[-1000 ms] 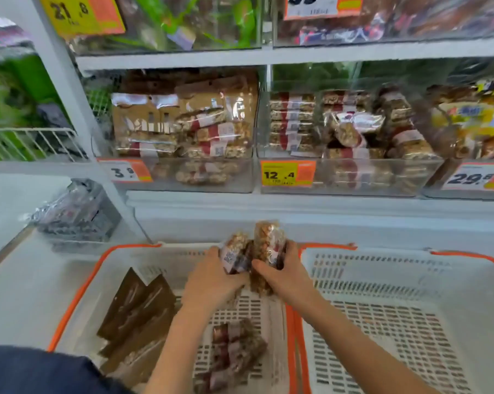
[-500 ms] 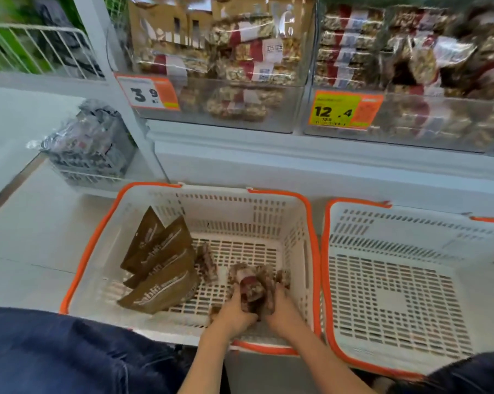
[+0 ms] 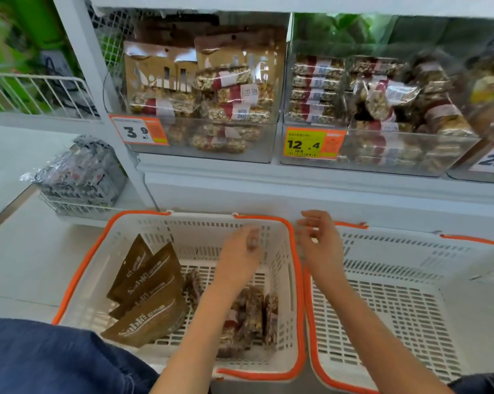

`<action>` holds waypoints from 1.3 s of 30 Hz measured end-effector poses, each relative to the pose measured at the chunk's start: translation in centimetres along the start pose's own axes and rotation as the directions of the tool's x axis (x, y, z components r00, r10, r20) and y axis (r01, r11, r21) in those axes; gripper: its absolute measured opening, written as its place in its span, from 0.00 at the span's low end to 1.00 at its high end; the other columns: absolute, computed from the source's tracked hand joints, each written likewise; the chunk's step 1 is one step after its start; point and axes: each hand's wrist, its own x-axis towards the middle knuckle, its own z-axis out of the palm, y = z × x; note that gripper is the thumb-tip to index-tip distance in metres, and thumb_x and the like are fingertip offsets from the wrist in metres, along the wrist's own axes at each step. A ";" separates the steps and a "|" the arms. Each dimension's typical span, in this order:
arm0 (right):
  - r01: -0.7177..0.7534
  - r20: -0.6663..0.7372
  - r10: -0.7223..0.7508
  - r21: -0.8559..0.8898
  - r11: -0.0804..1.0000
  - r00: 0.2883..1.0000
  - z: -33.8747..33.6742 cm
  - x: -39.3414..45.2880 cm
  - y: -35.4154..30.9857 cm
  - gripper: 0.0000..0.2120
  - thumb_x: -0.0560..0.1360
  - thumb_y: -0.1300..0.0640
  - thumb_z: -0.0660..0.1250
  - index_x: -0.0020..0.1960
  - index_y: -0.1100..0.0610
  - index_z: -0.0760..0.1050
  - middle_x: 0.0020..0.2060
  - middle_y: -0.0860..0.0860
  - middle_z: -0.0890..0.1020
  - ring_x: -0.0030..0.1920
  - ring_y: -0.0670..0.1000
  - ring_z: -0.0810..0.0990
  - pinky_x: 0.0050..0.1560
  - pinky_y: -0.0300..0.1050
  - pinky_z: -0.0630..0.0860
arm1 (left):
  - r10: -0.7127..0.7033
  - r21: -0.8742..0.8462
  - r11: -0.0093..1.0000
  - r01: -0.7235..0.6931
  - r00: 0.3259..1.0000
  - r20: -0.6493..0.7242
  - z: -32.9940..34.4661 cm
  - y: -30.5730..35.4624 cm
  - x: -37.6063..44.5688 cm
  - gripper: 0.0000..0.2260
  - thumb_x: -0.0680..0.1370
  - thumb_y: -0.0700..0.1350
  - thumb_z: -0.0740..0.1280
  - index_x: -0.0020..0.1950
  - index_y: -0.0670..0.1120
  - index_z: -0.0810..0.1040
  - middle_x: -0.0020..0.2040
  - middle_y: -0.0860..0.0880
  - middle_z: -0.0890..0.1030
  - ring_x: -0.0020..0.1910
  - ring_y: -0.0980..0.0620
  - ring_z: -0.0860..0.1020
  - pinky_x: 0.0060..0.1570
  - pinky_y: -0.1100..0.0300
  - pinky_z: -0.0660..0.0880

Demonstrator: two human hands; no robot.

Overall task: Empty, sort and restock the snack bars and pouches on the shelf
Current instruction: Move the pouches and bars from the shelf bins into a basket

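Pale floor carrying two white, orange-rimmed baskets side by side: left basket at 6 o'clock, right basket at 4 o'clock. White shelf, 12 o'clock, bears clear bins of snack bars.

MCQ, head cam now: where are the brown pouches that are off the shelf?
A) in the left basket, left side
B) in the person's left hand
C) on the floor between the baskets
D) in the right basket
A: the brown pouches lean stacked along the left side of the left basket, beside loose snack bars; the right basket holds nothing visible.
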 end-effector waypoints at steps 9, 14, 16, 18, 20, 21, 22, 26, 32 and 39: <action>0.276 -0.082 -0.312 -0.295 0.915 0.946 -10.3 17.1 -10.9 0.18 0.73 0.63 0.68 0.61 0.58 0.67 0.52 0.55 0.76 0.45 0.50 0.76 0.44 0.40 0.73 | 0.519 0.137 0.851 -0.506 0.850 -0.085 -4.5 17.0 12.3 0.10 0.75 0.34 0.65 0.55 0.43 0.76 0.45 0.50 0.77 0.40 0.55 0.76 0.44 0.63 0.76; 0.248 0.189 -0.160 -0.741 0.625 0.969 -12.8 25.7 -10.9 0.52 0.63 0.29 0.70 0.76 0.54 0.54 0.72 0.58 0.64 0.70 0.61 0.64 0.68 0.57 0.66 | 0.342 0.398 0.776 -0.489 0.857 0.386 -0.6 20.2 21.5 0.24 0.74 0.37 0.69 0.69 0.42 0.67 0.62 0.42 0.73 0.59 0.44 0.74 0.57 0.53 0.73; 0.209 0.257 0.009 -0.806 0.553 0.966 -13.1 28.2 -10.8 0.61 0.57 0.21 0.63 0.78 0.51 0.45 0.77 0.54 0.56 0.75 0.60 0.55 0.73 0.60 0.58 | 0.205 0.542 0.694 -0.475 0.851 0.484 1.2 20.2 24.8 0.33 0.74 0.41 0.70 0.75 0.44 0.59 0.72 0.41 0.64 0.68 0.42 0.67 0.66 0.50 0.68; 0.179 0.300 0.173 -0.848 0.499 0.938 -12.9 29.8 -10.1 0.62 0.57 0.21 0.63 0.78 0.51 0.42 0.77 0.54 0.53 0.76 0.60 0.49 0.74 0.62 0.52 | 0.144 0.629 0.636 -0.447 0.869 0.473 2.3 20.1 27.4 0.44 0.71 0.45 0.74 0.78 0.44 0.50 0.77 0.42 0.54 0.75 0.42 0.57 0.72 0.49 0.60; 0.192 0.303 0.202 -0.879 0.436 0.931 -12.5 30.3 -9.3 0.58 0.61 0.24 0.65 0.78 0.52 0.45 0.76 0.55 0.57 0.76 0.62 0.51 0.73 0.66 0.51 | 0.121 0.681 0.611 -0.404 0.898 0.424 2.7 20.0 29.6 0.52 0.67 0.48 0.78 0.78 0.42 0.46 0.78 0.43 0.50 0.76 0.42 0.52 0.74 0.50 0.56; 0.201 0.301 0.182 -0.883 0.425 0.936 -12.4 30.3 -9.2 0.55 0.63 0.26 0.66 0.78 0.52 0.47 0.76 0.55 0.59 0.76 0.62 0.51 0.72 0.67 0.49 | 0.119 0.707 0.587 -0.394 0.906 0.406 2.7 19.8 30.5 0.53 0.66 0.49 0.79 0.78 0.42 0.46 0.77 0.43 0.52 0.76 0.42 0.53 0.73 0.50 0.57; 0.209 0.299 0.161 -0.883 0.420 0.941 -12.3 30.2 -9.0 0.52 0.65 0.27 0.66 0.78 0.51 0.48 0.76 0.55 0.59 0.76 0.62 0.50 0.72 0.67 0.47 | 0.127 0.733 0.559 -0.387 0.914 0.386 2.7 19.6 31.2 0.52 0.65 0.49 0.79 0.78 0.43 0.48 0.77 0.44 0.54 0.75 0.42 0.55 0.73 0.49 0.59; 0.242 0.269 0.003 -0.873 0.424 0.963 -12.7 29.4 -8.0 0.46 0.66 0.29 0.66 0.75 0.50 0.54 0.74 0.55 0.63 0.75 0.60 0.54 0.70 0.69 0.46 | 0.217 0.743 0.567 -0.356 0.934 0.282 3.4 18.5 32.1 0.45 0.65 0.51 0.79 0.74 0.44 0.58 0.71 0.46 0.60 0.69 0.42 0.64 0.65 0.45 0.67; 0.236 0.165 -0.179 -0.822 0.518 0.970 -12.4 28.4 -6.9 0.40 0.66 0.32 0.67 0.70 0.52 0.61 0.70 0.55 0.67 0.72 0.59 0.60 0.69 0.69 0.53 | 0.503 0.805 0.443 -0.394 0.853 0.140 3.7 19.7 31.0 0.30 0.71 0.53 0.72 0.67 0.44 0.65 0.66 0.44 0.69 0.66 0.44 0.67 0.65 0.45 0.63; 0.241 0.168 -0.180 -0.804 0.544 0.969 -12.3 28.1 -7.0 0.45 0.68 0.32 0.66 0.75 0.51 0.53 0.74 0.56 0.60 0.73 0.61 0.56 0.70 0.70 0.50 | 0.348 0.821 0.485 -0.301 0.928 0.135 1.4 21.5 33.0 0.42 0.65 0.51 0.79 0.72 0.43 0.61 0.70 0.42 0.67 0.68 0.41 0.66 0.65 0.44 0.65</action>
